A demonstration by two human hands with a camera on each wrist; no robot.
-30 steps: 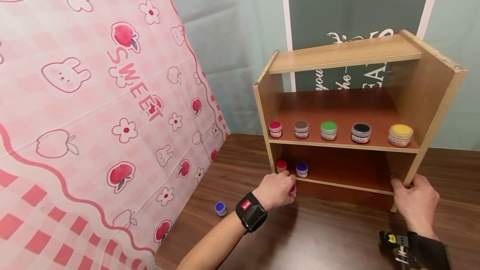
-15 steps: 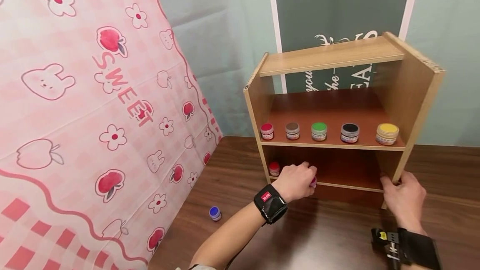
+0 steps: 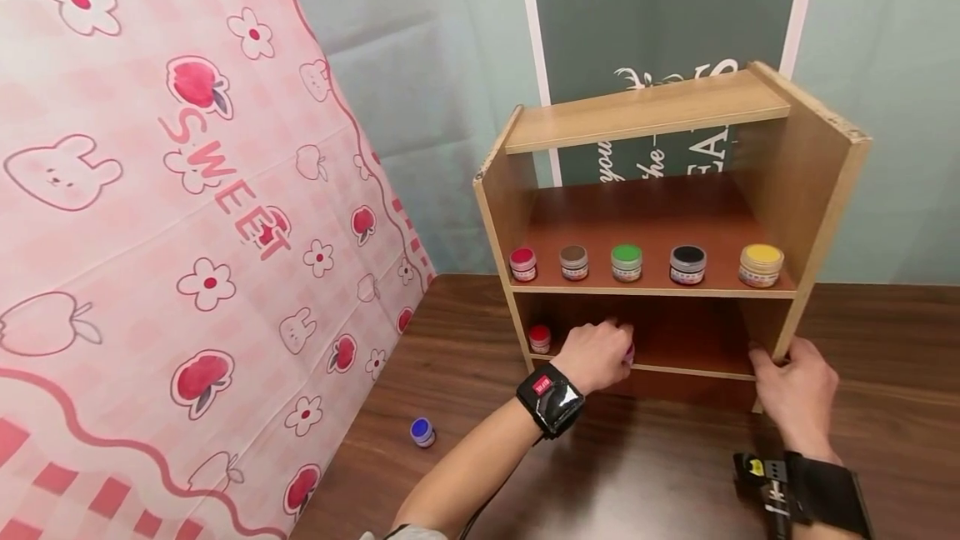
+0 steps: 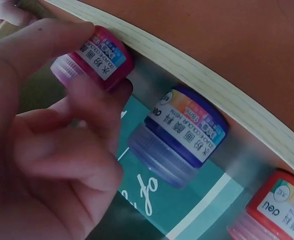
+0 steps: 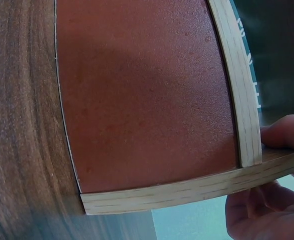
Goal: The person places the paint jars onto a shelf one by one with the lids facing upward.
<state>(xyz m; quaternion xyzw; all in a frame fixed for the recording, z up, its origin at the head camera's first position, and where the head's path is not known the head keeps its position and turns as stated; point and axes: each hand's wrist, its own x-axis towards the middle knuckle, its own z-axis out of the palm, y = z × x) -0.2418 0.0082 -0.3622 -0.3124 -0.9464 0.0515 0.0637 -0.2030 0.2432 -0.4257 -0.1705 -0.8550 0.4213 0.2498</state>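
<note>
My left hand (image 3: 596, 355) pinches a magenta paint jar (image 4: 107, 57) between thumb and fingers, at the front edge of the lower shelf board; whether its base touches the board I cannot tell. Beside it in the left wrist view stand a blue-violet paint jar (image 4: 186, 130) and a red paint jar (image 4: 279, 205). In the head view the red jar shows at the lower shelf's left end, and my hand hides the blue-violet one. My right hand (image 3: 798, 394) grips the right side panel of the wooden shelf unit (image 3: 813, 215), thumb inside and fingers outside.
On the upper board a row holds red, brown (image 3: 574, 262), green (image 3: 627, 262), black (image 3: 687, 264) and yellow (image 3: 761, 265) jars. A blue-lidded jar (image 3: 422, 432) stands on the dark wooden table (image 3: 600, 473) at left. A pink patterned cloth (image 3: 187, 232) hangs along the left.
My left hand has moved right along the lower shelf with the magenta jar, past the blue-violet jar, which it now covers in the head view. My right hand keeps its grip.
</note>
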